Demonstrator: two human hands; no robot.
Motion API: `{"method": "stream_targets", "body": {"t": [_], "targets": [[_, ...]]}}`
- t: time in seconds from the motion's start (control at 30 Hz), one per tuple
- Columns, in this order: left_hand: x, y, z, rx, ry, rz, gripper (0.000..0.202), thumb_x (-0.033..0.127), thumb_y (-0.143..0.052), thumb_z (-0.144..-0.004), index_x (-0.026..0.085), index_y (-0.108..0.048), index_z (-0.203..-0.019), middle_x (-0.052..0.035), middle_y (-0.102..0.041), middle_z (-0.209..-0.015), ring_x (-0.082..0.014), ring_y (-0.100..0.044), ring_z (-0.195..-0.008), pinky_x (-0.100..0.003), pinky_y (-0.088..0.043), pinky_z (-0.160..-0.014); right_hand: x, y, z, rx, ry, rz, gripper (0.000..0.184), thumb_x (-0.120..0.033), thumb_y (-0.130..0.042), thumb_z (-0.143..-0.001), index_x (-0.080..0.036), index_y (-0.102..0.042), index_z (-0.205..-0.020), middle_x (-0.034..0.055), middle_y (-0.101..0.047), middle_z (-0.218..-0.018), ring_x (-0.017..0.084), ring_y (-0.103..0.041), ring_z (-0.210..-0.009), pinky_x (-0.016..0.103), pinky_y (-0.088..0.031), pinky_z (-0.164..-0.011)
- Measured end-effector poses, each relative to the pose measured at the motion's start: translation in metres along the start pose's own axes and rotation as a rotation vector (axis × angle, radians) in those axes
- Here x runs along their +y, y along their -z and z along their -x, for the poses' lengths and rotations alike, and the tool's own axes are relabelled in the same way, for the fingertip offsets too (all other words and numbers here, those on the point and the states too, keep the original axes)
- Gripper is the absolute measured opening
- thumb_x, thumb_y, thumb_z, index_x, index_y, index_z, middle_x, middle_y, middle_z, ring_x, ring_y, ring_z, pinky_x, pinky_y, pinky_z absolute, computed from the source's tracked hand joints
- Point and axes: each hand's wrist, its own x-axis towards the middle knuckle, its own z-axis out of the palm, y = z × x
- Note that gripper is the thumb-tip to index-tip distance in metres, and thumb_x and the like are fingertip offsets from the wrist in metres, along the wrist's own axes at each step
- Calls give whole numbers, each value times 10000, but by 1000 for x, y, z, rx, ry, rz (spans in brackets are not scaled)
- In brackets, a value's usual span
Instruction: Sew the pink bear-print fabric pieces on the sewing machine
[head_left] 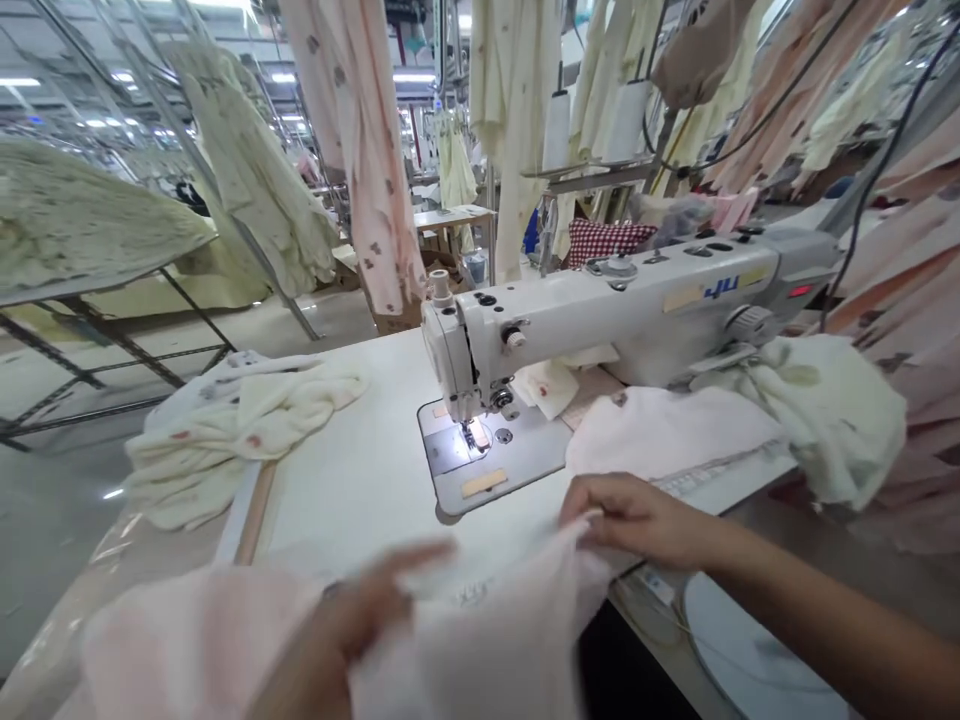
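Pale pink fabric (495, 640) hangs at the table's front edge. My right hand (637, 518) pinches its upper right corner between thumb and fingers. Lower left of that, my left hand (360, 610) is smeared by motion over the cloth, one finger stretched toward the right. Whether it grips the fabric I cannot tell. Beyond both hands stands a white sewing machine (585, 325), its lamp lighting the needle area and the metal plate (487, 484). No cloth shows under the presser foot (472, 436).
Cream printed fabric (247, 430) lies bunched at the table's left end. Right of the needle rests a pale pink piece (667, 430), with a cream bundle (825, 420) beyond it. Thread cones (556, 130) stand behind the machine. Long pink cloth (360, 150) hangs at the back.
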Motion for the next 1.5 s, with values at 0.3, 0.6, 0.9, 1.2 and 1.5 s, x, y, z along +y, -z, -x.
{"method": "stream_targets", "body": {"t": [0.3,0.6,0.9,1.2,1.5], "targets": [[19,7,-17,145,182,533,332,339,-804,-535,236,-649,-810,28,-625,-669,-147,-593,-624,-220,-502,-521,0,-15,0,97,-192,-605,362,-407,-771,-654,-144,-578,-811,-8,-600,-703,85,-556,-608,185,-414,-564],[22,6,-10,101,-108,121,562,399,-749,-609,306,-530,-1118,47,-605,-726,-131,-575,-616,-211,-465,-519,0,-22,-9,679,192,-340,301,-317,-735,-694,-186,-468,-654,-44,-525,-654,74,-474,-550,177,-373,-480],[25,17,-11,60,-416,-503,149,355,-567,-776,293,-678,-853,3,-656,-795,-190,-565,-781,-309,-429,-721,-10,0,-5,610,323,640,117,-287,-609,-823,-236,-680,-901,32,-686,-821,174,-640,-722,276,-525,-620],[43,23,-72,-55,-411,-107,317,506,-504,-767,192,-498,-730,-15,-566,-648,-131,-511,-574,-243,-407,-536,-41,20,-25,424,636,1015,145,-127,-470,-823,-212,-491,-707,37,-595,-739,169,-549,-702,312,-417,-620],[81,41,-85,115,-441,-292,211,391,-508,-764,194,-580,-789,24,-545,-647,-154,-496,-657,-273,-385,-643,-70,-19,-43,350,589,1206,189,-109,-401,-811,-195,-564,-768,44,-557,-638,183,-479,-637,312,-307,-575]]}}
